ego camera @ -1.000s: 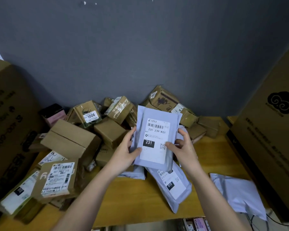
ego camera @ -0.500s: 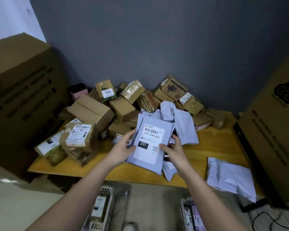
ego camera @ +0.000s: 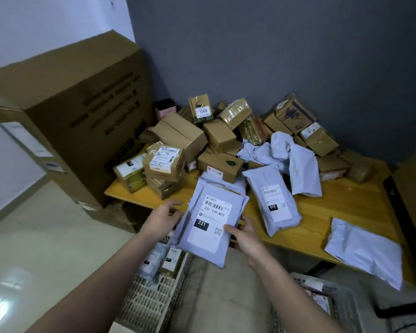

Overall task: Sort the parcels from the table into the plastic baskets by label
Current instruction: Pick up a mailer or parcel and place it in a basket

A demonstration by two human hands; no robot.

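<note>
My right hand pinches the grey poly mailer labelled 231 at its right edge, thumb on the label face, fingers curled behind. My left hand sits at the mailer's left edge, fingers loosely bent; whether it grips or only touches, I cannot tell. The mailer hangs tilted over the front edge of the wooden worktop, above the left plastic basket, which holds a few parcels. A second basket stands on the floor at lower right. On the worktop: a mailer marked 010 just right of mine, another grey mailer overhanging the right front edge, and a heap of cardboard boxes at the back. A large carton stands left.
</note>
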